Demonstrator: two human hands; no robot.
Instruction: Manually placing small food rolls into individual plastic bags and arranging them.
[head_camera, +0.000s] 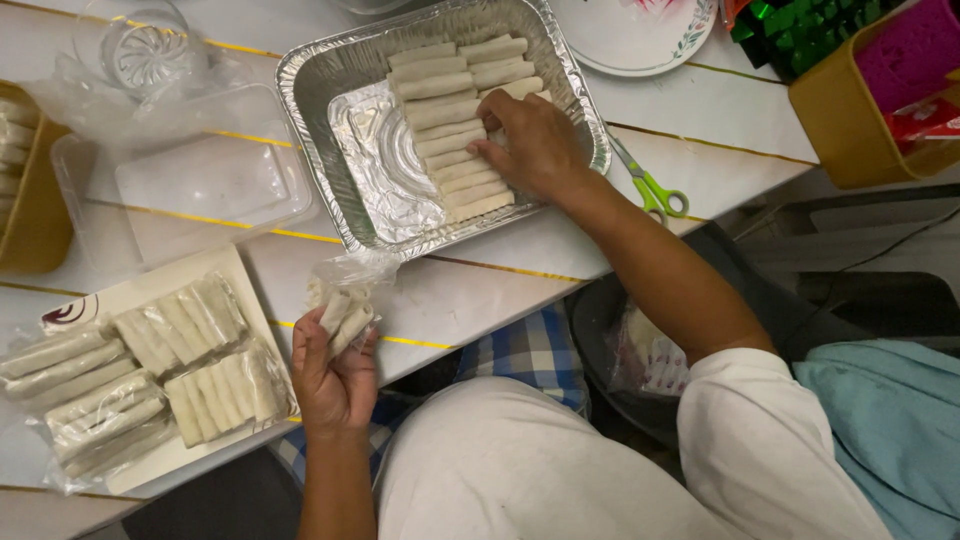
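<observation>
Right hand (535, 140) reaches into the foil tray (320, 85) on the white table (500, 285), fingers curled down onto the pale rolls (450, 110) lined up in rows along the tray's right half; whether it pinches one roll or only presses on them, cannot tell. Left hand (335, 375) held up at the table's near edge, closed around a clear plastic bag (345, 295) with a few rolls inside. Just left of it, a white board (150, 300) carrying more wrapped bundles of rolls (180, 350); green-handled scissors (650, 185) lie right of the tray, an empty clear plastic container (190, 185) to its left.
</observation>
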